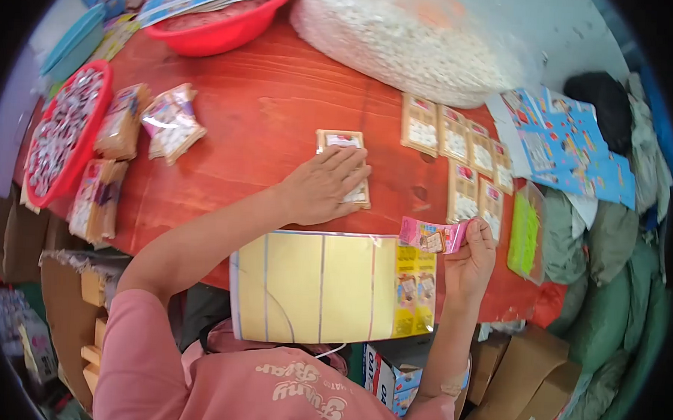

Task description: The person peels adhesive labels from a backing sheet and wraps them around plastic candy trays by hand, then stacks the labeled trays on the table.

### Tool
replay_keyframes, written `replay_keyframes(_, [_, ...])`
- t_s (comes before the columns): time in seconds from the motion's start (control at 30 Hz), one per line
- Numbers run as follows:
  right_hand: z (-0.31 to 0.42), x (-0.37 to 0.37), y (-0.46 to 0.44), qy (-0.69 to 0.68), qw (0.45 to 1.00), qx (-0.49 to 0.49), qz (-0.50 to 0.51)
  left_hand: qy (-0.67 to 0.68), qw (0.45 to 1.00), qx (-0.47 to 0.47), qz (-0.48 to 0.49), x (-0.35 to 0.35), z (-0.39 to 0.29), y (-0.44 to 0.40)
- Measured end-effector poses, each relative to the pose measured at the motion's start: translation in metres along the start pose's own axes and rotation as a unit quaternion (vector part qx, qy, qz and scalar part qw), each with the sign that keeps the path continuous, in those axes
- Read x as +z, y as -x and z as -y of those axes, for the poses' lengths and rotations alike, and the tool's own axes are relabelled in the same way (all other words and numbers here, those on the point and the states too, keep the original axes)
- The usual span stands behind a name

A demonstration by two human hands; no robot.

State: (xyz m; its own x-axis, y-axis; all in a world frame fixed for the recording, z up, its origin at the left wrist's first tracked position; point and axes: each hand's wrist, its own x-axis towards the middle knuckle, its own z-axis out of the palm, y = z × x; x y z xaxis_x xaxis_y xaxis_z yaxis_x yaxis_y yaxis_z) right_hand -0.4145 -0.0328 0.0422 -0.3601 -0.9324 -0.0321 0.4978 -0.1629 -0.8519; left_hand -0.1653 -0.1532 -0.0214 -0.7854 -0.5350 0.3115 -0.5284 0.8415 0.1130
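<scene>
My left hand (pixel 326 185) lies flat, fingers spread, on a small tan tray pack (pixel 340 138) near the middle of the red table; the hand covers most of the pack. To the right, my right hand (pixel 473 253) pinches the end of a pink printed label (pixel 429 235). Below the label, a sheet with a pale yellow backing (pixel 296 283) lies along the table's front edge, with several yellow printed stickers (pixel 415 292) at its right end. Several tan packs with white pieces (pixel 454 135) stand in rows beyond my right hand.
Stacked packs (pixel 122 122) and a red basin of small wrapped pieces (pixel 66 131) are at the left. Another red basin (pixel 224 36) and a big clear bag of white pieces (pixel 419 41) are at the back. Blue printed sheets (pixel 565 145) and a green container (pixel 525 233) are at the right.
</scene>
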Motion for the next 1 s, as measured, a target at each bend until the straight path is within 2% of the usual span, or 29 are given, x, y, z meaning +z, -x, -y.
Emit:
replay_keyframes(0.1, [-0.021, 0.047, -0.009, -0.016, 0.998, 0.062, 0.023, -0.022, 0.997, -0.066, 0.023, -0.028, 0.022, 0.054])
replay_keyframes(0.17, [-0.039, 0.076, -0.016, -0.028, 0.992, 0.096, 0.077, -0.018, 0.995, -0.1, 0.017, -0.041, 0.031, 0.085])
replay_keyframes(0.23, [-0.054, 0.106, -0.02, -0.047, 0.981, 0.132, 0.135, 0.005, 0.993, -0.114, -0.004, -0.047, 0.036, 0.1])
replay_keyframes(0.27, [-0.059, 0.124, -0.02, -0.057, 0.979, 0.15, 0.125, 0.019, 0.993, -0.119, -0.017, -0.049, 0.039, 0.105])
replay_keyframes(0.37, [-0.079, 0.15, -0.032, -0.047, 0.971, 0.151, 0.177, 0.062, 0.979, -0.165, -0.104, -0.053, 0.057, 0.117])
replay_keyframes(0.4, [-0.085, 0.158, -0.035, -0.027, 0.975, 0.129, 0.18, 0.205, 0.94, -0.219, -0.164, -0.059, 0.056, 0.12])
replay_keyframes(0.43, [-0.092, 0.162, -0.038, -0.012, 0.978, 0.118, 0.173, 0.343, 0.874, -0.266, -0.219, -0.068, 0.054, 0.123])
replay_keyframes(0.47, [-0.099, 0.166, -0.041, 0.003, 0.98, 0.106, 0.167, 0.47, 0.784, -0.305, -0.267, -0.074, 0.054, 0.126])
replay_keyframes(0.57, [-0.119, 0.18, -0.044, 0.05, 0.988, 0.076, 0.128, 0.724, 0.551, -0.286, -0.302, -0.076, 0.063, 0.134])
replay_keyframes(0.6, [-0.124, 0.183, -0.044, 0.065, 0.989, 0.066, 0.112, 0.739, 0.519, -0.288, -0.319, -0.074, 0.06, 0.131])
replay_keyframes(0.7, [-0.139, 0.181, -0.05, 0.106, 0.989, 0.04, 0.093, 0.543, 0.666, -0.425, -0.284, -0.076, 0.057, 0.119])
replay_keyframes(0.8, [-0.148, 0.174, -0.055, 0.195, 0.977, 0.024, 0.084, 0.511, 0.692, -0.411, -0.303, -0.061, 0.068, 0.119])
replay_keyframes(1.0, [-0.161, 0.163, -0.063, 0.323, 0.941, -0.007, 0.106, 0.409, 0.759, -0.442, -0.247, -0.064, 0.073, 0.117])
